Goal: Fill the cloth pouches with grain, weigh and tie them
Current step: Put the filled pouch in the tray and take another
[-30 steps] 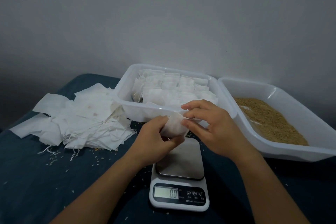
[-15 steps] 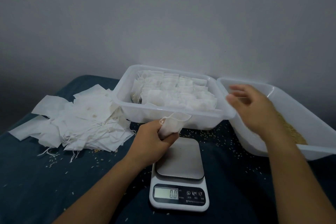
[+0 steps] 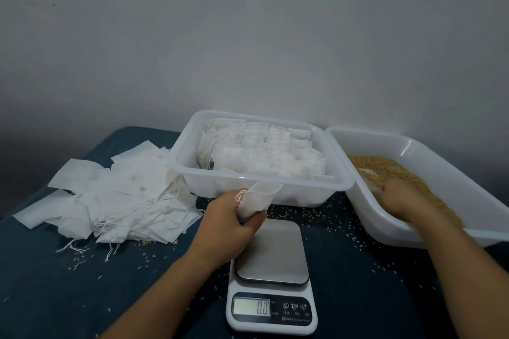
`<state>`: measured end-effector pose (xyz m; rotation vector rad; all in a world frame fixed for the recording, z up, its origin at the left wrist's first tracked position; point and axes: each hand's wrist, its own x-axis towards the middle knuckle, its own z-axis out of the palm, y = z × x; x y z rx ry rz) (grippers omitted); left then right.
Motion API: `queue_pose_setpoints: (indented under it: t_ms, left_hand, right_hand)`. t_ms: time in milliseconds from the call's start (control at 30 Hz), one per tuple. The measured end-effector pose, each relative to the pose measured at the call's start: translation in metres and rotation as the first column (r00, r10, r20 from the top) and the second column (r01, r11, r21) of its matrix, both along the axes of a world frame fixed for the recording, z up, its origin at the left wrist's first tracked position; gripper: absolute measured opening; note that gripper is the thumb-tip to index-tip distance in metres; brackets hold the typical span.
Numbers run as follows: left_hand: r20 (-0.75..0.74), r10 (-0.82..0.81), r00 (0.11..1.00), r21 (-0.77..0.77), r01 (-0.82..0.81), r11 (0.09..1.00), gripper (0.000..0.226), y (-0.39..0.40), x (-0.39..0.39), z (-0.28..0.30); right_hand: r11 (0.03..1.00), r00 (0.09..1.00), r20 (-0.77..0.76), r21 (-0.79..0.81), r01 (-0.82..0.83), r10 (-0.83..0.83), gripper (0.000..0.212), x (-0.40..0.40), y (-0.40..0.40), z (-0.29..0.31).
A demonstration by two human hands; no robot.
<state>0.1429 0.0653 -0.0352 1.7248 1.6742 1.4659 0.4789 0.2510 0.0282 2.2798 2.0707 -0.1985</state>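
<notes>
A dark blue cloth (image 3: 55,283) covers the table. At two o'clock sits the white tray (image 3: 440,162) of brown grain (image 3: 385,170); the right hand (image 3: 399,198) is buried in it, blurred, fingers hidden, so I cannot tell its grip. At twelve, another tray (image 3: 248,192) holds filled pouches (image 3: 264,151). At ten, flat empty pouches (image 3: 118,195). The scale (image 3: 271,275) at six reads 0.0. Above it, the left hand (image 3: 228,226) grips an open-mouthed pouch (image 3: 257,198).

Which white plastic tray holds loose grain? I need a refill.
The white plastic tray on the right, where the right hand digs into brown grain; the middle white tray holds filled cloth pouches.
</notes>
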Motion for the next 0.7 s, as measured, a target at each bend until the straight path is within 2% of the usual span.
queue_pose_setpoints:
  t_ms: [133, 200, 267, 333, 433, 467, 533, 600, 700]
  left_hand:
    - [0.002, 0.049, 0.999, -0.035, -0.049, 0.998, 0.011, 0.000, 0.000, 0.002]
    - [0.007, 0.072, 0.997, -0.056, -0.072, 0.996, 0.009, 0.001, 0.000, 0.002]
    - [0.005, 0.098, 0.995, -0.066, -0.097, 0.993, 0.013, 0.001, -0.001, 0.001]
    - [-0.001, 0.115, 0.993, -0.067, -0.114, 0.991, 0.022, 0.001, -0.002, 0.001]
    - [-0.017, 0.136, 0.991, -0.059, -0.137, 0.989, 0.029, 0.000, -0.004, 0.002]
    - [-0.020, 0.141, 0.990, -0.057, -0.142, 0.988, 0.027, 0.000, -0.005, 0.002]
    - [-0.019, 0.143, 0.990, -0.056, -0.144, 0.988, 0.018, 0.000, -0.007, 0.001]
    - [-0.024, 0.134, 0.991, -0.042, -0.135, 0.990, 0.010, 0.000, -0.008, 0.002]
    - [-0.026, 0.122, 0.992, -0.028, -0.123, 0.992, 0.016, -0.001, -0.008, 0.004]
  right_hand:
    - [0.990, 0.995, -0.060, 0.105, 0.089, -0.083, 0.052, -0.001, -0.008, 0.014]
    - [0.972, 0.994, -0.094, 0.221, 0.082, -0.062, 0.051, -0.004, -0.016, 0.026]
    - [0.923, 0.984, -0.169, 0.385, 0.005, 0.065, 0.047, -0.008, -0.030, 0.040]
    - [0.874, 0.936, -0.243, 0.471, -0.116, 0.255, 0.034, -0.015, -0.052, 0.055]
    - [0.868, 0.796, -0.397, 0.394, -0.302, 0.457, 0.019, -0.032, -0.090, 0.076]
    - [0.863, 0.759, -0.429, 0.360, -0.354, 0.490, 0.021, -0.037, -0.099, 0.081]
    - [0.851, 0.730, -0.441, 0.326, -0.413, 0.523, 0.034, -0.045, -0.111, 0.089]
    - [0.829, 0.711, -0.427, 0.315, -0.462, 0.558, 0.035, -0.051, -0.120, 0.098]
    - [0.795, 0.704, -0.369, 0.305, -0.525, 0.607, 0.034, -0.057, -0.128, 0.110]
